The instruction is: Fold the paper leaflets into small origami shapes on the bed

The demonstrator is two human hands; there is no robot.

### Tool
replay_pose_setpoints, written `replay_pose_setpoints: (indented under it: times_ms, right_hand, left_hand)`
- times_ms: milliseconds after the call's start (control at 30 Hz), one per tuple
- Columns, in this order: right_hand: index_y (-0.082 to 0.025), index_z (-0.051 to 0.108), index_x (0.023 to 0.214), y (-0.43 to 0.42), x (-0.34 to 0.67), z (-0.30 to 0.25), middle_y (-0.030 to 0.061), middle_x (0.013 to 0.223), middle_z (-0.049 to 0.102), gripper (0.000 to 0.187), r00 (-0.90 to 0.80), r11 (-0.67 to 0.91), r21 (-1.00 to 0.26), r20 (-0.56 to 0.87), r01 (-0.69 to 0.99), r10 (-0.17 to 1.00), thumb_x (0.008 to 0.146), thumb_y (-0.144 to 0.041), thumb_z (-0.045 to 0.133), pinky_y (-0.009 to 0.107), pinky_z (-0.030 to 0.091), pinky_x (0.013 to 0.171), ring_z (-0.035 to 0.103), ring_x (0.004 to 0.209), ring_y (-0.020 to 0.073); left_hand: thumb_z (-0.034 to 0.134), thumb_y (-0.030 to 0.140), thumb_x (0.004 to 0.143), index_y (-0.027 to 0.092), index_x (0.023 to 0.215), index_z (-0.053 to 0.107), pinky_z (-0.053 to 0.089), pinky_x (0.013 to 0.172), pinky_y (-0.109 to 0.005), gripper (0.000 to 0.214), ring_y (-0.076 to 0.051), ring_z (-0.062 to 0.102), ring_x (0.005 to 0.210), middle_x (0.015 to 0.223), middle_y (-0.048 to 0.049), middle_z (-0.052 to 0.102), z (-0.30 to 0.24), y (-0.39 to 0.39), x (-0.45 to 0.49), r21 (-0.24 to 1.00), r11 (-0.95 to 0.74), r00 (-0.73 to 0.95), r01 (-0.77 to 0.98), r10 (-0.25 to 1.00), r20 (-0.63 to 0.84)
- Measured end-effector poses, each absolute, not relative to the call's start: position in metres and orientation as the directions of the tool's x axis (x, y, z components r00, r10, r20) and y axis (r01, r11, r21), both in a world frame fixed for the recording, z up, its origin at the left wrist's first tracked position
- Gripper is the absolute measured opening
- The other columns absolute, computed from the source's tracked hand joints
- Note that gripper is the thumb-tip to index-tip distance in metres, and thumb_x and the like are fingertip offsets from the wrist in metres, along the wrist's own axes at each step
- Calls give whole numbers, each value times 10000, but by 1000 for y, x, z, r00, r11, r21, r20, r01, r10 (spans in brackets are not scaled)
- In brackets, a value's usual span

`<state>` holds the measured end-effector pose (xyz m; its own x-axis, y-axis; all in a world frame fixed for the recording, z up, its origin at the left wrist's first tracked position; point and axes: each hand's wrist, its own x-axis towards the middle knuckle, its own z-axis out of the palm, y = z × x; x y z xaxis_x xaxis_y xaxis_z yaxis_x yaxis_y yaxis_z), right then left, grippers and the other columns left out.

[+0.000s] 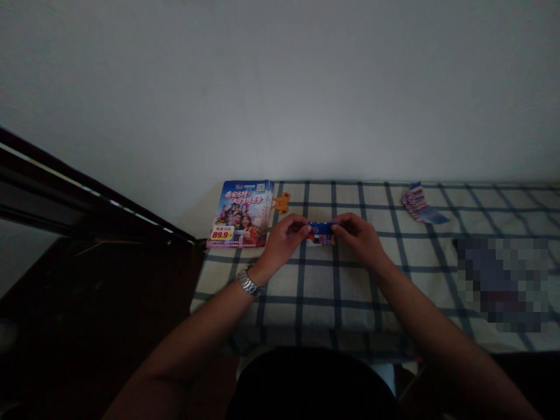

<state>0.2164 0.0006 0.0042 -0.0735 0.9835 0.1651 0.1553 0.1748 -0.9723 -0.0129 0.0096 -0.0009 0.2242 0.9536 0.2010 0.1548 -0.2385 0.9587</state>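
My left hand [284,236] and my right hand [359,236] pinch the two ends of a small folded piece of blue printed paper [321,231] just above the checked cloth [350,286]. Both hands have the fingers closed on it. A metal watch sits on my left wrist. A stack of colourful flyers [240,213] lies to the left of my left hand.
A small orange cut-out [280,203] lies beside the flyers. Another folded paper piece [420,204] rests at the back right of the cloth. A blurred dark patch [503,283] is on the right. Dark wooden furniture [87,245] stands left, with a white wall behind.
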Motion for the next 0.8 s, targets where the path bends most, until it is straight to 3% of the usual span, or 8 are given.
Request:
replay_pose_setpoints:
  times_ms: [333, 800]
  right_hand:
    - [-235, 755, 953, 3, 219, 0, 39, 927, 789, 303, -56, 92, -979, 83, 182, 995, 858, -522, 777, 404, 610, 842, 738, 883, 237]
    - [-220, 741, 896, -2, 218, 7, 31, 838, 763, 310, -47, 171, -951, 164, 258, 985, 887, -531, 745, 342, 594, 739, 715, 787, 208]
  left_hand:
    - [693, 466, 948, 200, 1002, 649, 583, 814, -286, 275, -165, 698, 882, 940, -21, 705, -3, 9, -12, 963, -241, 225, 125, 952, 209]
    - [624, 463, 1007, 190, 982, 655, 510, 745, -244, 276, -150, 626, 826, 897, -15, 656, 5, 6, -12, 952, -272, 201, 141, 949, 242]
